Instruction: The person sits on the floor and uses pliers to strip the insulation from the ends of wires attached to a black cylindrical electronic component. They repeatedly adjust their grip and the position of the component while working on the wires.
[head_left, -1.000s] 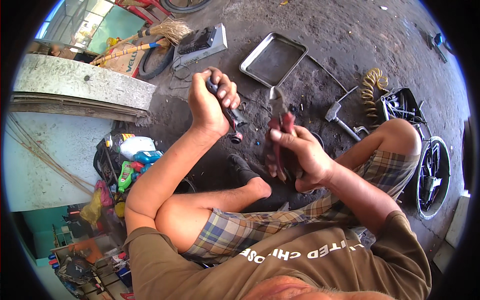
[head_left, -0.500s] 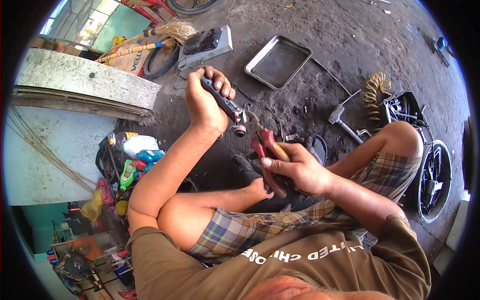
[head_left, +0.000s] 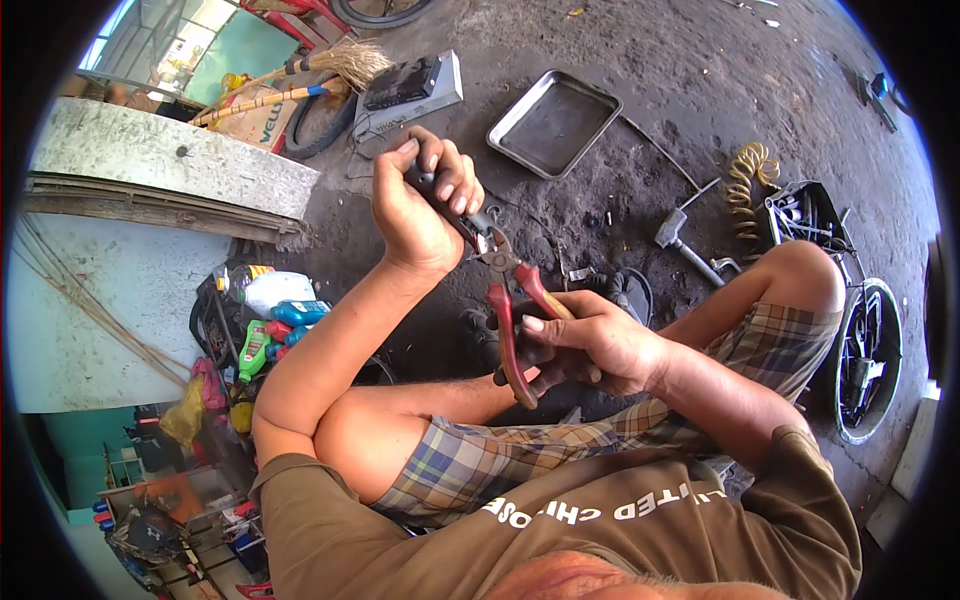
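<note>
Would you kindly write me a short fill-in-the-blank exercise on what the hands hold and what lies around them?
1. The left hand grips a black-handled tool, while the red-handled pliers are in the ____ hand.
2. In the picture, the broom lies to the ____ (left/right) of the shallow metal tray.
3. In the picture, the round container lies ____ (above/below) the coiled hose.

Missing words: right; left; below.
</note>
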